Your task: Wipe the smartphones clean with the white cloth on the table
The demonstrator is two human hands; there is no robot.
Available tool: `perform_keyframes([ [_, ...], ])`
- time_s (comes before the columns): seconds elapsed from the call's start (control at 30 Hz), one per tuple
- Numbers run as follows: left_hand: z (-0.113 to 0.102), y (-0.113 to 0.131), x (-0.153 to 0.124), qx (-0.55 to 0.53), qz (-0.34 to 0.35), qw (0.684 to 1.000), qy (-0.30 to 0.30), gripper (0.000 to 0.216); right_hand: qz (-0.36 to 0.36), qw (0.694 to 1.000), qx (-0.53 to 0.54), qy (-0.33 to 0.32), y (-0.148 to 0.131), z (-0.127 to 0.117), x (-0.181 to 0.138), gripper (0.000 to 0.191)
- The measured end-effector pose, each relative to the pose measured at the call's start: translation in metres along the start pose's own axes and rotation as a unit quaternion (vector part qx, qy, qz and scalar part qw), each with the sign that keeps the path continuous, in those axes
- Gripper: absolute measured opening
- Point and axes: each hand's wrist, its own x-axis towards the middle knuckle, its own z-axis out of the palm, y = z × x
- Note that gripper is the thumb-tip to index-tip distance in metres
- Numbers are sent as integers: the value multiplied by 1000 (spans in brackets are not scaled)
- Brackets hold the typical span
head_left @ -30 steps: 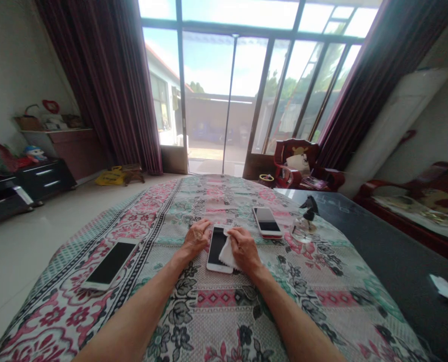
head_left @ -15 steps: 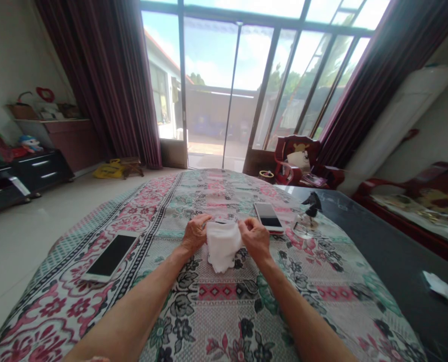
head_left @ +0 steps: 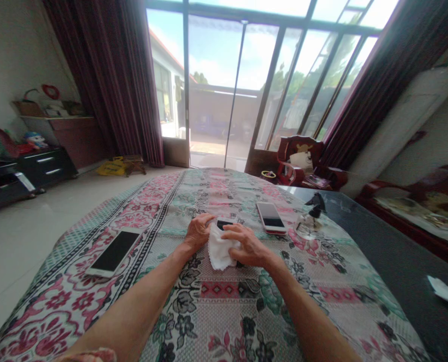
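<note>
A white cloth [head_left: 219, 251] lies over most of a white phone [head_left: 224, 223] in the middle of the flowered cover [head_left: 224, 311]; only the phone's dark top end shows. My right hand [head_left: 244, 245] presses down on the cloth with its fingers spread across it. My left hand [head_left: 197, 232] rests curled at the phone's left edge, touching the cloth's corner. A second phone [head_left: 271, 218] lies face up to the right, a third phone [head_left: 113, 253] to the left.
A glass ornament with a dark bird figure [head_left: 311, 218] stands right of the second phone. The dark glossy table [head_left: 397, 266] carries a crumpled white wipe [head_left: 444, 290] at the right. Red wooden chairs, curtains and glass doors stand beyond.
A second ago my right hand rubbed the phone with the bunched cloth. Then both hands lifted and spread the cloth. Now it lies over the phone under my right hand.
</note>
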Motion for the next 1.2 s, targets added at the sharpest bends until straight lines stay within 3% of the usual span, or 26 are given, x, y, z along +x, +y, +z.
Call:
perform_keyframes([
  [0.17,1,3,0,-24,-2,999,25,28,-4,999,-51,-1,-1,-2,-1,42],
  [0.3,1,3,0,-25,-6,999,28,29,-25,996,-67,51,-6,-9,1,43],
  [0.47,4,-2,2,4,9,1000,25,37,74,975,-48,202,-10,-1,9,29],
  [0.7,6,-4,2,29,12,999,17,37,175,955,-106,216,-27,19,11,41],
  [0.9,6,-4,1,43,28,999,-7,31,99,981,-48,159,-22,27,10,31],
  [1.1,6,-3,2,45,14,999,-20,34,57,975,-45,209,-2,13,21,36],
  [1.2,5,-2,1,45,6,999,-19,35,28,972,-49,228,8,18,27,38],
])
